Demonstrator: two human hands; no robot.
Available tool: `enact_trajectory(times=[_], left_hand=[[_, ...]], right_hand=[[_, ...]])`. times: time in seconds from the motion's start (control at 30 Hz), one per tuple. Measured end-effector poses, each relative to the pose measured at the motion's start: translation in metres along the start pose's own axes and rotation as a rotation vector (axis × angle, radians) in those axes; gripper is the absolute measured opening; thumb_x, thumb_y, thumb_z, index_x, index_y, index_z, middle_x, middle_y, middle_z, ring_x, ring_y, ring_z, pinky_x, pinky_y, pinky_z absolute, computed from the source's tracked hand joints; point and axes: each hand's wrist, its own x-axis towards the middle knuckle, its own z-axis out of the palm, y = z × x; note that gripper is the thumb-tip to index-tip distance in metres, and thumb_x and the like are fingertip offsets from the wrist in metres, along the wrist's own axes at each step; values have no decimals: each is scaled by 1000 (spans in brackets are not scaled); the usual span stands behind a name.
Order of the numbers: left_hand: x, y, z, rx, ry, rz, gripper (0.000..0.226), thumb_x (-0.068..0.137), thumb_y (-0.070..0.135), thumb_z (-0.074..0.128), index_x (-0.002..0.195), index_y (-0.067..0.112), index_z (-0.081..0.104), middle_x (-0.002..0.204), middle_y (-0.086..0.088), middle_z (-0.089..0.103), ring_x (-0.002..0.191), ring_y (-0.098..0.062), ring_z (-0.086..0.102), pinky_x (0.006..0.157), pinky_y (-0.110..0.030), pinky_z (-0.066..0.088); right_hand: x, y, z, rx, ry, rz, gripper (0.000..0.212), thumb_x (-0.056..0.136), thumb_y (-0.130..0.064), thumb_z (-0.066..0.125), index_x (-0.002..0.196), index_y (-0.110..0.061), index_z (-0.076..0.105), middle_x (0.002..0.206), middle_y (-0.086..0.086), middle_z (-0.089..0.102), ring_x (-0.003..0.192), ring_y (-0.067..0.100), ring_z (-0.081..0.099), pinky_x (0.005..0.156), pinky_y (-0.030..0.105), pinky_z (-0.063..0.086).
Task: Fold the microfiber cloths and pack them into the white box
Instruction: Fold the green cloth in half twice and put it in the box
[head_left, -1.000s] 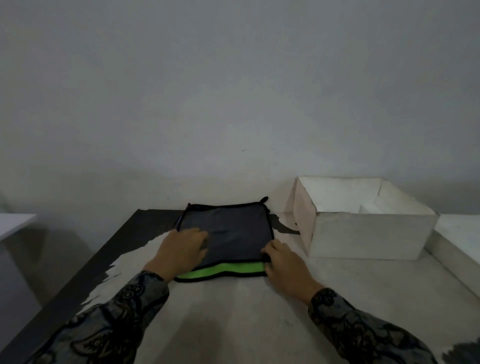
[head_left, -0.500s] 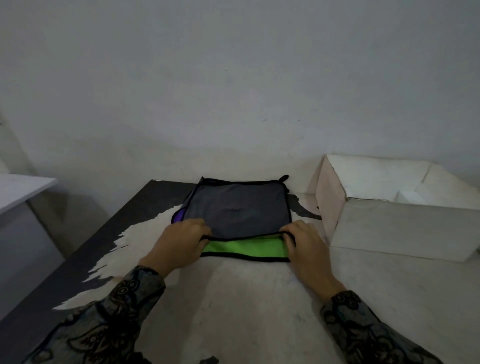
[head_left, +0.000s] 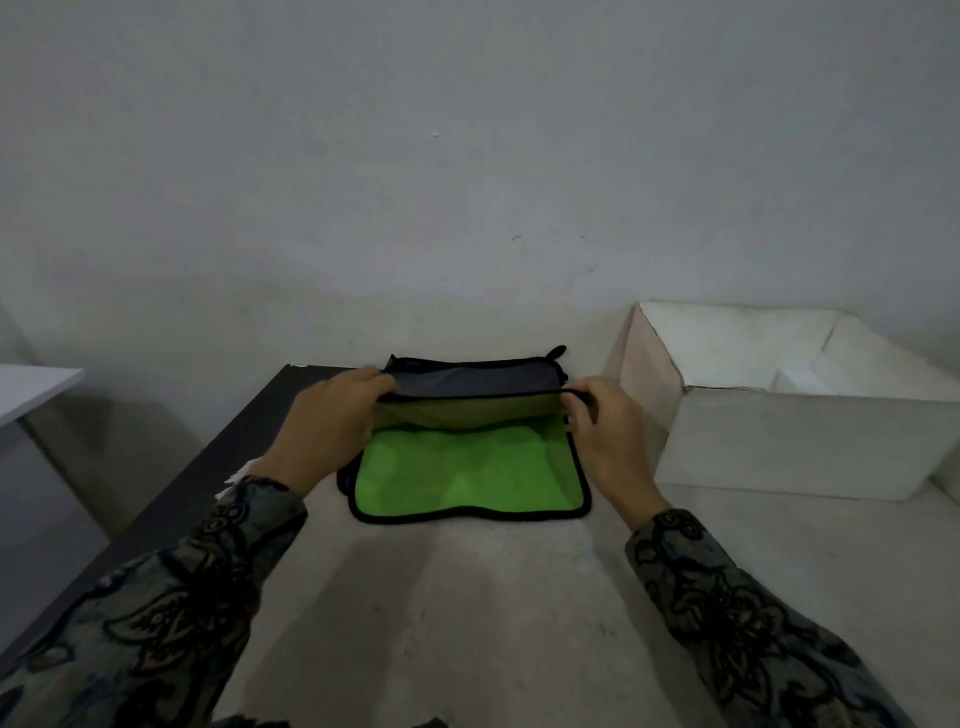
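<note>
A microfiber cloth (head_left: 467, 473) with a black hem lies on the table in front of me, bright green side up. Both hands hold a hemmed edge raised above its far half, so a flap shows grey on its far side and green underneath. My left hand (head_left: 332, 421) pinches the left end of that edge. My right hand (head_left: 608, 436) pinches the right end. A small black loop sticks out at the far right corner. The white box (head_left: 800, 436) stands open to the right of the cloth, close to my right hand.
The table (head_left: 467, 597) is pale with a dark strip along its left edge. A grey wall rises right behind the cloth and box. A white surface (head_left: 31, 384) sits lower at the far left. A dark sliver of another cloth peeks out at the green cloth's left.
Both hands took hold of the grey cloth's near edge and lifted it up and away from me, uncovering the green surface. The view has tilted down and moved closer.
</note>
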Motion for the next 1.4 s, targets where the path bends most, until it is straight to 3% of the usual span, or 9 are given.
enact_trajectory(times=[0.13,0.3,0.67,0.8,0.93,1.13,1.23,1.3,1.4], left_hand=[[-3,-6,-11,-84,112,5,30,83,-2,63,106,17,68,94,-3,63,87,-30,62,60,-41,54],[-28,3,-22,-93,202,9,34,85,-6,61,108,16,71,98,-3,68,91,-30,63,64,-45,55],[-133,35,-38,-176,40,125,30,88,-1,59,109,15,74,98,-3,72,84,-23,67,71,-39,58],[-173,37,-39,-369,-109,131,33,94,25,46,115,24,72,105,11,68,93,-6,64,79,-31,56],[-200,46,-43,-576,-152,68,26,96,19,62,116,33,71,106,25,66,97,3,64,81,-12,49],[-230,56,-61,-757,-219,-63,33,88,55,52,113,43,69,106,20,72,99,-1,68,78,-18,53],[-240,59,-67,-783,-240,-109,43,82,71,52,115,49,67,101,21,74,96,2,69,81,-15,54],[-244,60,-70,-792,-244,-147,31,86,54,63,116,51,66,98,21,74,96,4,69,82,-13,53],[-238,61,-75,-746,-224,-185,40,80,26,67,114,47,69,96,23,74,96,7,67,84,-11,52]], right_hand=[[0,-5,-10,17,-3,-67,7,95,-13,61,97,-15,68,90,-4,63,84,19,62,74,41,55],[-16,-14,-29,34,-12,-140,8,95,-7,62,99,-11,68,93,1,62,85,14,61,74,26,52],[-103,-20,-88,-9,-304,-248,7,93,-5,65,95,-10,70,89,0,63,84,10,60,72,25,50],[-128,-19,-113,-66,-470,-297,14,93,-29,62,95,-19,72,92,-10,65,94,13,58,80,32,46],[-142,-24,-135,23,-583,-208,9,92,-25,69,93,-18,75,105,-7,70,109,12,63,91,31,51],[-156,-36,-148,158,-802,-51,13,91,-10,66,89,-19,75,87,-4,70,84,16,69,77,31,55],[-159,-37,-150,249,-842,32,9,91,-23,66,88,-22,74,80,4,66,74,24,64,69,38,52],[-159,-36,-150,330,-864,85,14,92,-30,67,90,-19,74,81,10,66,73,33,61,65,41,50],[-158,-38,-148,384,-835,129,11,91,-20,66,90,-13,75,85,7,72,78,21,68,69,29,54]])
